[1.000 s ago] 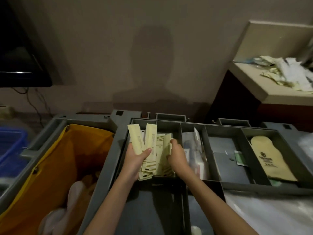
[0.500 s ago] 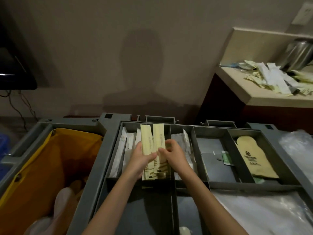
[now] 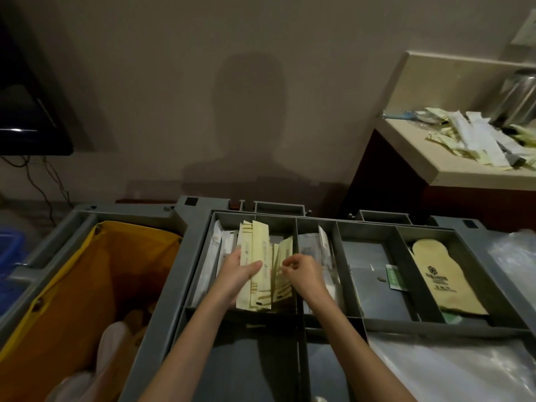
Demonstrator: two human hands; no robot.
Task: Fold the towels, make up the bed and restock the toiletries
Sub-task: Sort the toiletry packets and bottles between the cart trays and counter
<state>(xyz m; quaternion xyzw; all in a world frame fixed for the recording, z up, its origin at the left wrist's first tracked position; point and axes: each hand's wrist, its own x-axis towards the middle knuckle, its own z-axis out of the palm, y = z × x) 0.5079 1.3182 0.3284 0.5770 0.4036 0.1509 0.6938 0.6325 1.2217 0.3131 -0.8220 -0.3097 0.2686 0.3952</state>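
The left hand (image 3: 237, 271) holds a fan of cream sachets (image 3: 261, 265) upright in the cart tray (image 3: 316, 224). The right hand (image 3: 301, 271), fingers curled, pinches one sachet at three o'clock. More packets (image 3: 475, 137) litter the bench (image 3: 452, 172) at two o'clock.

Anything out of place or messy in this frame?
Yes. Toiletry packets lie in a loose, crisscrossed heap on the counter at right, not sorted into the cart tray where both hands handle the cream sachets.
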